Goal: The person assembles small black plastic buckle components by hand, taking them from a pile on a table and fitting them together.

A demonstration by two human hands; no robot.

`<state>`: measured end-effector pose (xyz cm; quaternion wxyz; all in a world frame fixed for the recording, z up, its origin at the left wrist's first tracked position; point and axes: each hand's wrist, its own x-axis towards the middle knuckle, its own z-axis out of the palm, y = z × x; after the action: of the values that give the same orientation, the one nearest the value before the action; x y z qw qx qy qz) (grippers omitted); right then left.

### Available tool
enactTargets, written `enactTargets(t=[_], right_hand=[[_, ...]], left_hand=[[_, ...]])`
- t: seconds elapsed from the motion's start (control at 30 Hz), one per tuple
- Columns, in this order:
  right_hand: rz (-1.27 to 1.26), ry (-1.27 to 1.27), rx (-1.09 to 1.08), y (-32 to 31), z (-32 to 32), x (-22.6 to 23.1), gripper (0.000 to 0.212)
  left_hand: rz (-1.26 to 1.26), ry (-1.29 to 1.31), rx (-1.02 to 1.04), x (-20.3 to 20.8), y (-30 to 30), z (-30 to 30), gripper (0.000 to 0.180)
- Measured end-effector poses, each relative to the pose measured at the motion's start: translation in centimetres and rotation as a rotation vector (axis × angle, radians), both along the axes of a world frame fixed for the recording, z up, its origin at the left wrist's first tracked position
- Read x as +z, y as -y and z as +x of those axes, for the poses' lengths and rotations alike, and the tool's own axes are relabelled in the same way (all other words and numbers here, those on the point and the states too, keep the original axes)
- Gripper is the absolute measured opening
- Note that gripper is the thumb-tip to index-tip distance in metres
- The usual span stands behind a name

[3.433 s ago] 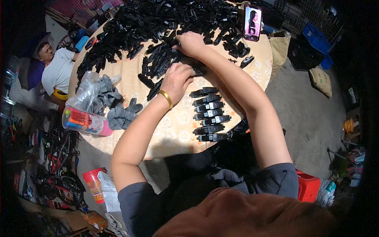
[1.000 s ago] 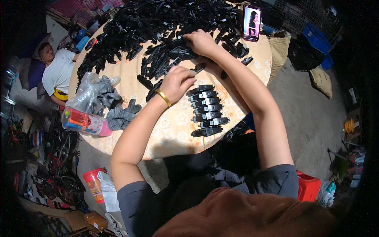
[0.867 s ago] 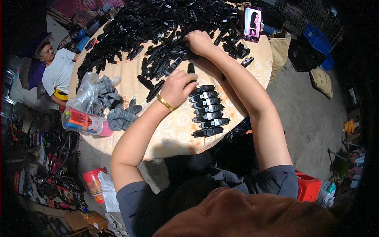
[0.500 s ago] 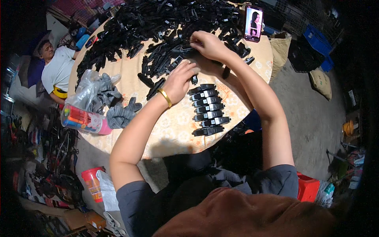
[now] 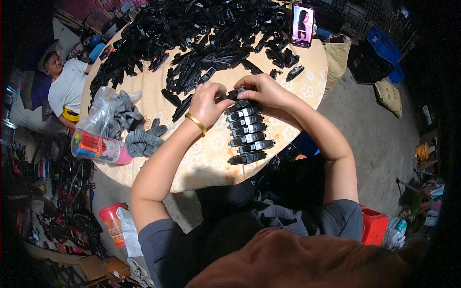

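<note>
My left hand [image 5: 206,102], with a gold bangle at the wrist, and my right hand [image 5: 267,91] meet over the middle of the table. Between their fingertips is a small black plastic piece [image 5: 235,94], gripped from both sides at the far end of a row. Its exact kind cannot be made out. Similar black pieces [image 5: 248,129], some with silvery patches, lie side by side in that row toward the table's near edge. Beyond my hands spreads a large heap of loose black plastic parts [image 5: 206,29].
The round table has a patterned cream cloth [image 5: 201,163]. At its left lie a clear plastic bag [image 5: 102,111], grey gloves [image 5: 145,140] and a tub of coloured pens [image 5: 101,146]. A phone [image 5: 302,25] stands at the far right. Another person [image 5: 72,89] sits at the left.
My right hand has come back from the heap toward my left hand. Both now grip a black piece at the row's far end. The view has shifted slightly.
</note>
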<state>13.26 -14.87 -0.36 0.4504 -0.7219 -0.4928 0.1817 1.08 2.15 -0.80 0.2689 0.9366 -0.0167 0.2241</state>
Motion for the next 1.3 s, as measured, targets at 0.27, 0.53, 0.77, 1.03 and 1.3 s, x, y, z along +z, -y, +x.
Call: enactTargets(t=[0.27, 0.53, 0.77, 1.03, 1.3], right_hand=[[-0.011, 0.561, -0.055, 0.6, -0.3, 1.6, 0.022], [0.053, 0.572, 0.112, 0.2, 0.8, 1.5, 0.023], [-0.013, 0.56, 0.167, -0.5, 1.5, 1.6, 0.021], [0.078, 0.831, -0.226, -7.0, 6.3, 2.7, 0.021], [-0.192, 0.967, -0.47, -12.5, 9.9, 0.4, 0.019]], left_hand=[[-0.042, -0.142, 0.072, 0.5, -0.6, -0.5, 0.025], [-0.176, -0.103, 0.01, 0.2, -0.3, 0.2, 0.021], [-0.222, -0.134, -0.088, -0.1, -0.4, 0.4, 0.021], [0.325, 0.259, 0.187, 0.2, -0.4, 0.8, 0.029], [0.298, 0.129, 0.152, -0.6, -2.1, 0.8, 0.024]])
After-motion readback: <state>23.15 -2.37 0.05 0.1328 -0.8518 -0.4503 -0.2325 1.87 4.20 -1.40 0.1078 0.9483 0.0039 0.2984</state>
